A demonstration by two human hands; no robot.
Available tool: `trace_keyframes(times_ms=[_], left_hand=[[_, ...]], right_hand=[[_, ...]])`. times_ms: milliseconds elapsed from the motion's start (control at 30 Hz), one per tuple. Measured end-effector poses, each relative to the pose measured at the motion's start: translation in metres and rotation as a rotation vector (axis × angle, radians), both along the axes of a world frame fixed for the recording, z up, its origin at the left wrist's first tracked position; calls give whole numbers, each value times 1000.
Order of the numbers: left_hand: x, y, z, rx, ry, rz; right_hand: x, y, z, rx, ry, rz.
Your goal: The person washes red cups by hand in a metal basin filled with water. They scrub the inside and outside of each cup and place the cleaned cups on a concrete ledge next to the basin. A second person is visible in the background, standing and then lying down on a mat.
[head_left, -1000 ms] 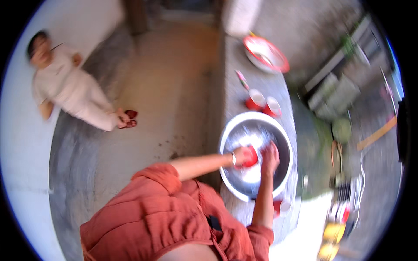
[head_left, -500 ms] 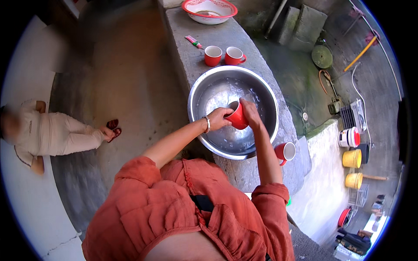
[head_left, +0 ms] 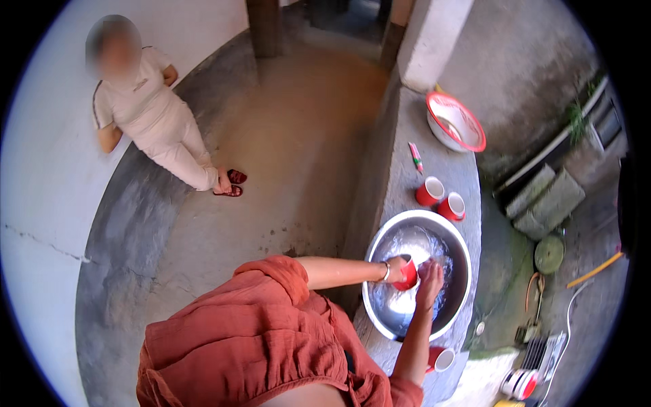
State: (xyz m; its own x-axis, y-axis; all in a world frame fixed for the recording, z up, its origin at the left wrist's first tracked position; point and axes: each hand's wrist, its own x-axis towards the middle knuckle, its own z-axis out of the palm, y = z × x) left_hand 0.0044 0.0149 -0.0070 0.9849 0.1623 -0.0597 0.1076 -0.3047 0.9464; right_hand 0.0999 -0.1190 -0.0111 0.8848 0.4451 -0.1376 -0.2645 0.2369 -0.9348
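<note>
My left hand [head_left: 395, 270], with a white bracelet at the wrist, grips a red mug [head_left: 406, 277] over the big steel basin [head_left: 372, 308]. Just right of the mug is my right hand [head_left: 430, 281], its fingers loosely bent and apart, low over the rippling water [head_left: 417, 237]. Nothing shows in that hand, though its fingertips are a little blurred. Two red mugs with white insides, one [head_left: 429, 192] left of the other [head_left: 452, 206], stand beyond the basin. Another red mug [head_left: 441, 359] is on the near side, by my right forearm.
The basin rests on a concrete ledge [head_left: 400, 163]. Farther along it lie a small pink-and-green tube [head_left: 416, 157] and a red-rimmed enamel bowl [head_left: 456, 122]. A person [head_left: 159, 112] leans against the wall at the left. Below the ledge's right side are a bucket [head_left: 519, 384] and a hose [head_left: 536, 288].
My view has swung, so the basin appears lower and farther right. My right hand has come off the mug and is beside it; the left hand still holds it. The water ripples more.
</note>
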Motion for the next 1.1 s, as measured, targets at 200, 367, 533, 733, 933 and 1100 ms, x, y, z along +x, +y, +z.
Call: trace_keyframes(times_ms=[200, 367, 533, 733, 933, 1100], left_hand=[[-2, -4, 6, -42, 313, 85], [8, -9, -27, 198, 118, 66], [28, -3, -45, -136, 330, 335], [17, 5, 10, -207, 448, 343], [2, 2, 44, 471, 233, -197], [6, 11, -23, -122, 243, 157]], right_hand=[[-46, 30, 9, -642, -778, 207], [12, -16, -47, -1075, -725, 229], [18, -10, -60, -341, -145, 96], [-35, 17, -18, -466, -676, 143], [7, -24, -49, -942, -733, 31], [42, -36, -77, -572, -138, -56]])
